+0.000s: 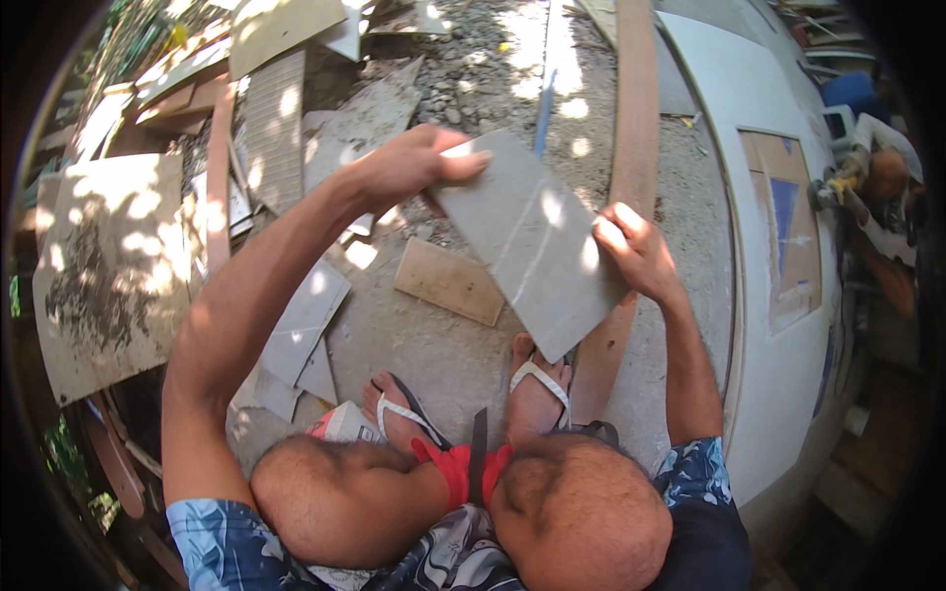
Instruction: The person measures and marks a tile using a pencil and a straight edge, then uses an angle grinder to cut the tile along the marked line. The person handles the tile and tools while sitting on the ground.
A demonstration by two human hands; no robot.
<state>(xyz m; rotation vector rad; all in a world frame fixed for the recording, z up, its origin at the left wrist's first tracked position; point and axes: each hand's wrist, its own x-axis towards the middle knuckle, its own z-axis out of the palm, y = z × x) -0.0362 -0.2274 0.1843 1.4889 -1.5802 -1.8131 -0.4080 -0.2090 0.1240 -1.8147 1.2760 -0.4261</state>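
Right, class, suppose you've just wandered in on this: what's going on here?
A person sits or squats low, holding a grey tile with pale streaks in both hands. The left hand grips the tile near its upper corner, and the right hand grips its right side. A smaller brown piece lies on the ground beyond the feet. Another person is at far right, beside a white panel.

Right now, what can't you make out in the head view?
Head view:
Grey rectangular veined tile: underside, facing away.
Left hand: some fingers, behind that tile.
Small tan rectangular tile: upper-right corner, covered by the grey tile.
Red-and-white package: lower part, behind the left knee.
Co-worker's handheld tool: too small to identify.
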